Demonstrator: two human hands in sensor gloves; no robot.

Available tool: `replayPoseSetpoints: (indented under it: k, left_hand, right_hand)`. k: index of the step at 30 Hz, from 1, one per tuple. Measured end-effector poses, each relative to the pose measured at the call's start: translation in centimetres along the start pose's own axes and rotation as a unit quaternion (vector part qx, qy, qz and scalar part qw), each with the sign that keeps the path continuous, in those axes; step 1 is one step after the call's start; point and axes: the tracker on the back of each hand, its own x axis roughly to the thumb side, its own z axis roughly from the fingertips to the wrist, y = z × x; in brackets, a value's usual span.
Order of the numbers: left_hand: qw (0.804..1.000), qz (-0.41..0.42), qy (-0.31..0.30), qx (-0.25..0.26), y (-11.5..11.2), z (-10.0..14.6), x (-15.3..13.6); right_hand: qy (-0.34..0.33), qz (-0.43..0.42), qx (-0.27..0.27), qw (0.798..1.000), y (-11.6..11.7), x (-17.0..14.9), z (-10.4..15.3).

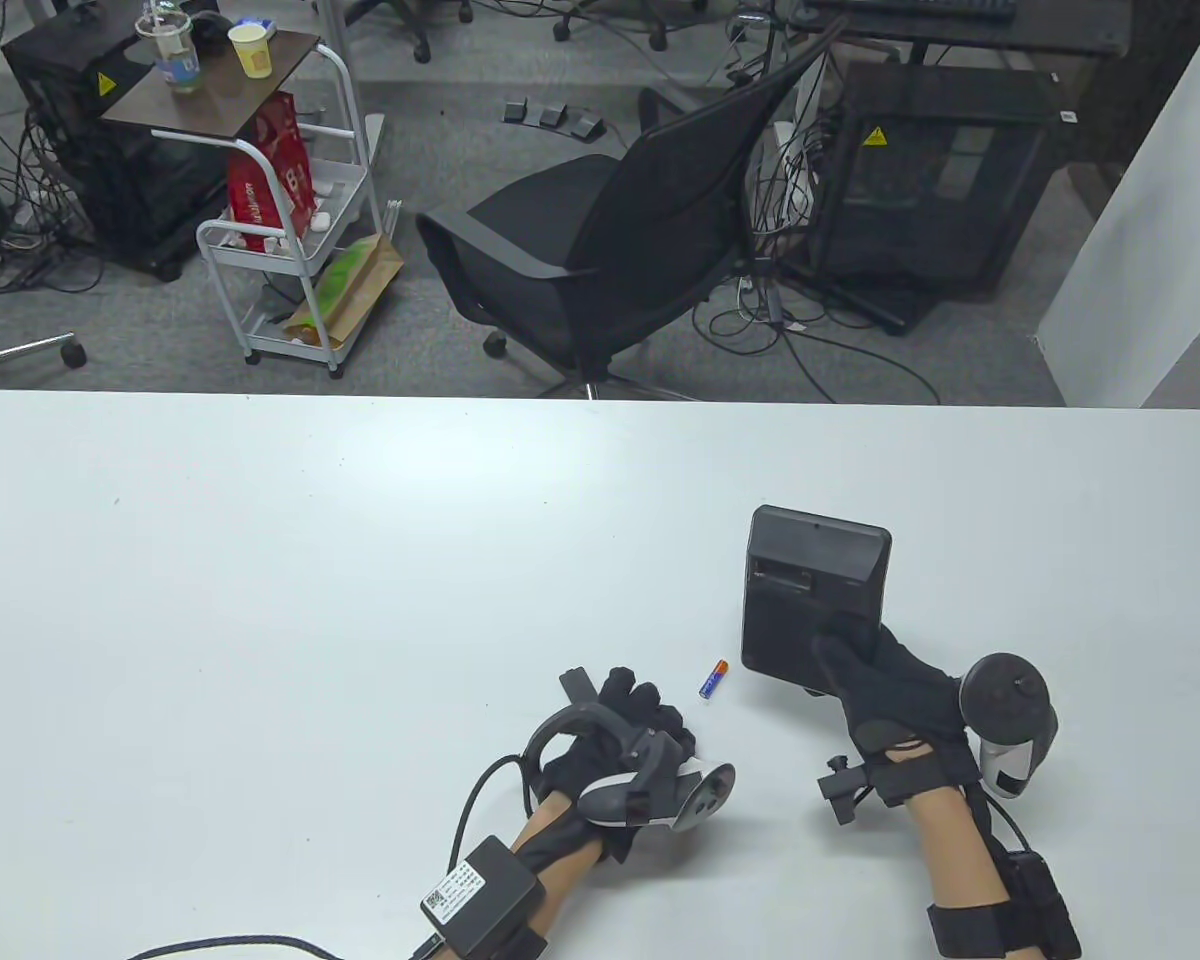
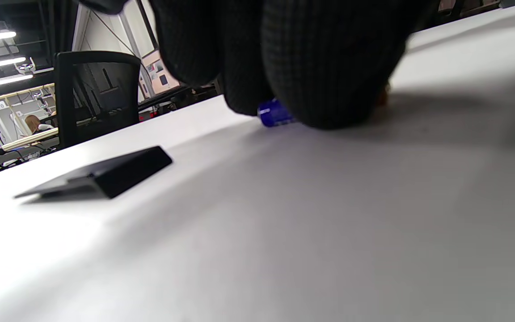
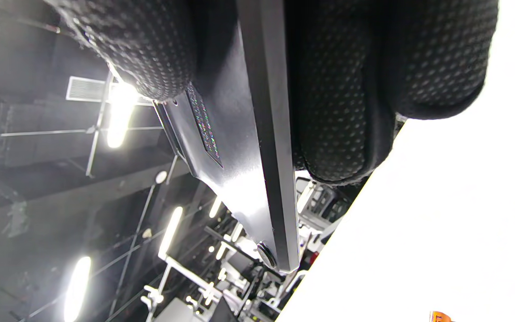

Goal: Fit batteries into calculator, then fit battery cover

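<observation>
The black calculator [image 1: 815,585] is back-up at the right of the white table [image 1: 360,560], its battery bay [image 1: 782,578] uncovered. My right hand [image 1: 845,650] grips its near edge, and the right wrist view shows the calculator [image 3: 244,147] raised off the table and pinched between thumb and fingers [image 3: 338,112]. A blue battery with an orange end [image 1: 713,679] lies on the table between the hands. My left hand [image 1: 650,708] rests fingers-down just left of it. In the left wrist view the fingers [image 2: 329,67] partly hide the battery [image 2: 275,114]. The black battery cover [image 1: 578,683] [image 2: 105,176] lies left of the fingers.
The table's far edge [image 1: 600,398] runs across the middle of the table view. Beyond it stand a black office chair [image 1: 620,240], a white trolley [image 1: 280,200] and floor cables. The battery's orange end shows at the bottom of the right wrist view [image 3: 441,316].
</observation>
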Motion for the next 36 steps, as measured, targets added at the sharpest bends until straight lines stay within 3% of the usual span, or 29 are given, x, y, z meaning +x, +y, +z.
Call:
replayPoseSetpoints:
  k: [9,20,24,28,36]
  left_hand:
    - [0.999,-0.006,-0.025,0.027,0.3,0.3,0.4]
    - [0.999,-0.008,-0.047,-0.005,0.2,0.0,0.8]
    - [0.999,-0.025,-0.028,0.037,1.1,0.3,1.1]
    - [0.996,0.034,0.021,0.08,2.9,0.8,-0.2]
    - [0.968,0.171,0.087,0.159,4.5,3.0,-4.9]
  right_hand:
    - [0.003,-0.002,0.0,1.0,-0.1,0.0,0.0]
    - [0.001,0.003,0.004,1.0,0.0,0.0,-0.1]
    - [-0.001,0.006,0.014,1.0,0.2,0.0,0.0]
    - [-0.006,0.007,0.018,1.0,0.4,0.3,0.0]
    - [-0.015,-0.01,0.027,0.999,0.8,1.0,0.3]
